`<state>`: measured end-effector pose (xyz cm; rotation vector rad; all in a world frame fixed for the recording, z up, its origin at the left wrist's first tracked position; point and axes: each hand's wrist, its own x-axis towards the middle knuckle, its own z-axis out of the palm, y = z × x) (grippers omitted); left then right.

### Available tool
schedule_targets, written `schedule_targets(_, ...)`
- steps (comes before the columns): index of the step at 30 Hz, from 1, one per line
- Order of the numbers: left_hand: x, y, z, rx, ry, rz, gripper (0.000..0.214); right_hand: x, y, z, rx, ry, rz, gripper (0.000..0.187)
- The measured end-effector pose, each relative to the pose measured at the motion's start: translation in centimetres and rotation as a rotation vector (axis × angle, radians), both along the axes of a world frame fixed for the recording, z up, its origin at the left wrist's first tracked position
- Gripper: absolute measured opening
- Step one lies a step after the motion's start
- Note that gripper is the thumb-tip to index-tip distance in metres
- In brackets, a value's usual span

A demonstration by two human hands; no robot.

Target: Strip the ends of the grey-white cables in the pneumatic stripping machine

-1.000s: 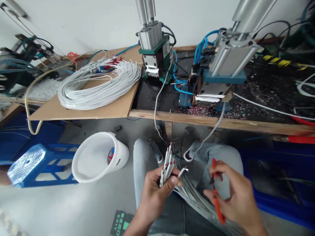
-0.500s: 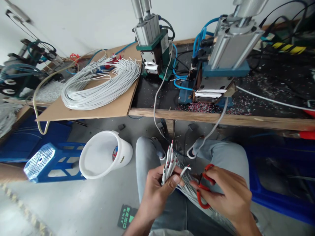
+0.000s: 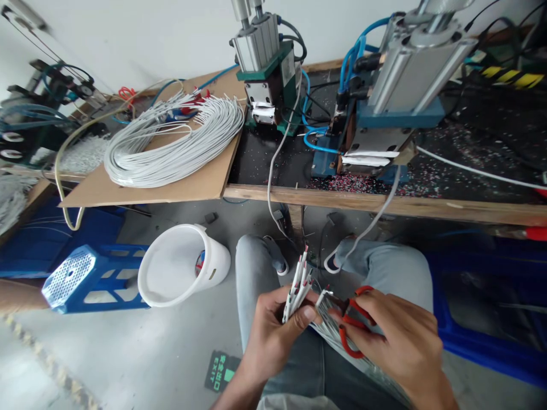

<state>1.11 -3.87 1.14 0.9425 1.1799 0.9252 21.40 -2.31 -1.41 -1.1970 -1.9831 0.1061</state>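
Observation:
Over my lap, my left hand (image 3: 280,327) is closed around a bundle of white cables (image 3: 298,287) whose ends point up and show small red tips. One cable end (image 3: 323,296) sticks out to the right past my thumb. My right hand (image 3: 393,336) grips red-handled scissors (image 3: 359,313), fingers in and around the loops. The dark blades lie close beside that single cable end; whether they touch it I cannot tell. Behind my hands the long part of the bundle (image 3: 331,329) trails down to the right across my thigh.
A large coil of white cable (image 3: 171,165) lies on cardboard (image 3: 192,196) on the bench. Two pneumatic presses (image 3: 273,74) (image 3: 397,97) stand there among coloured scraps. A white bucket (image 3: 220,265) and a blue stool (image 3: 96,282) are on the floor to my left.
The scissors have come slightly closer to the single cable end, which now stands a little more upright. The view has shifted slightly; both hands keep their hold.

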Motion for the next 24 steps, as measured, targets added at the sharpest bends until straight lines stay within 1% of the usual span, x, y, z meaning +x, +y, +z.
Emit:
schedule_targets(7,0.2,0.2,0.6,0.024,0.032,-0.014,0.018,0.7,-0.8,0.2,-0.009,-0.16,-0.014,0.023)
schedule_targets(11,0.1,0.0,0.3,0.009,0.048,-0.007,0.016,0.8,-0.7,0.7,0.021,-0.212,-0.017,0.018)
schedule_targets(13,0.0,-0.1,0.0,-0.006,0.059,0.011,0.017,1.0,-0.4,0.8,0.027,-0.208,-0.03,0.019)
schedule_targets(15,0.0,-0.1,-0.2,-0.015,0.062,0.025,0.018,1.6,-0.2,0.6,-0.021,-0.109,-0.033,0.024)
schedule_targets(18,-0.1,0.1,-0.3,-0.022,0.047,0.024,0.019,3.0,-0.4,-0.3,-0.13,0.245,-0.059,0.025)
schedule_targets(19,-0.1,0.1,-0.3,-0.015,0.045,0.021,0.02,3.5,-0.6,-0.7,-0.16,0.344,-0.096,0.023)
schedule_targets(20,-0.1,0.2,-0.3,-0.005,0.043,0.018,0.02,4.0,-0.7,-0.9,-0.184,0.392,-0.154,0.022)
schedule_targets(21,0.0,0.3,-0.2,0.003,0.046,0.017,0.02,4.6,-0.7,-1.1,-0.208,0.384,-0.229,0.021)
schedule_targets(22,0.0,0.4,-0.2,0.007,0.05,0.012,0.02,5.4,-0.4,-1.0,-0.229,0.333,-0.317,0.021)
schedule_targets(24,0.1,0.6,-0.2,-0.005,0.05,0.005,0.02,7.3,1.1,-0.5,-0.225,0.219,-0.497,0.022)
